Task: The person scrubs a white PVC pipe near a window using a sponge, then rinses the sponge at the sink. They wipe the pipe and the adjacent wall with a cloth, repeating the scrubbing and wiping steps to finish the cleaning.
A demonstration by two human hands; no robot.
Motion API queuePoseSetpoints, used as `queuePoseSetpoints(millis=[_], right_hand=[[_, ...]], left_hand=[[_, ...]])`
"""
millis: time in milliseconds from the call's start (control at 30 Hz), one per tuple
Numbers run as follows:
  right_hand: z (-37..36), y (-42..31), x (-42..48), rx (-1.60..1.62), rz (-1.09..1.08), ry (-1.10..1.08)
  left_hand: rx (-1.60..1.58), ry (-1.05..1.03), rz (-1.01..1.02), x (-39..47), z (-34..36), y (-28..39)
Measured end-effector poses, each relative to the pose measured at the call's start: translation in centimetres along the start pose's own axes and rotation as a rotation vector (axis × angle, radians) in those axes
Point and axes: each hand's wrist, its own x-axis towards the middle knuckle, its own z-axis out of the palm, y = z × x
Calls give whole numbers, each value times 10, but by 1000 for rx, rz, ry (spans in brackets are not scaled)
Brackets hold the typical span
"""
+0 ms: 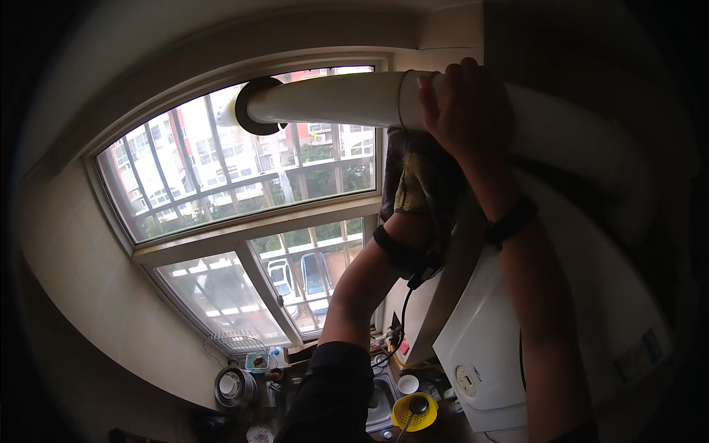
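A pale duct pipe (343,99) runs from a dark round collar (260,106) in the upper window pane to the right, bending down into shadow. My right hand (471,105) grips the pipe from above, just right of its joint band. Below the pipe, my left hand (418,183) is raised inside or behind a dark cloth (396,158) with a yellowish patch; its fingers are hidden, so its grip does not show. The cloth touches the underside of the pipe near the joint. Both wrists wear black bands.
A white range hood or similar appliance (493,332) stands at the lower right. Far below are a steel sink (382,401), a yellow colander (429,423) with a ladle, a white bowl (408,384) and stacked pots (235,387). The barred window (310,205) fills the left.
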Motion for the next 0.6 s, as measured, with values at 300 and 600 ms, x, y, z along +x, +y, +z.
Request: queuePoseSetpoints(millis=[300, 600], right_hand=[[-11, -4, 5, 46, 15, -99], [-1, 0, 3, 79, 54, 40]], left_hand=[[-1083, 25, -297, 13, -53, -39], [392, -140, -155, 56, -53, 34]])
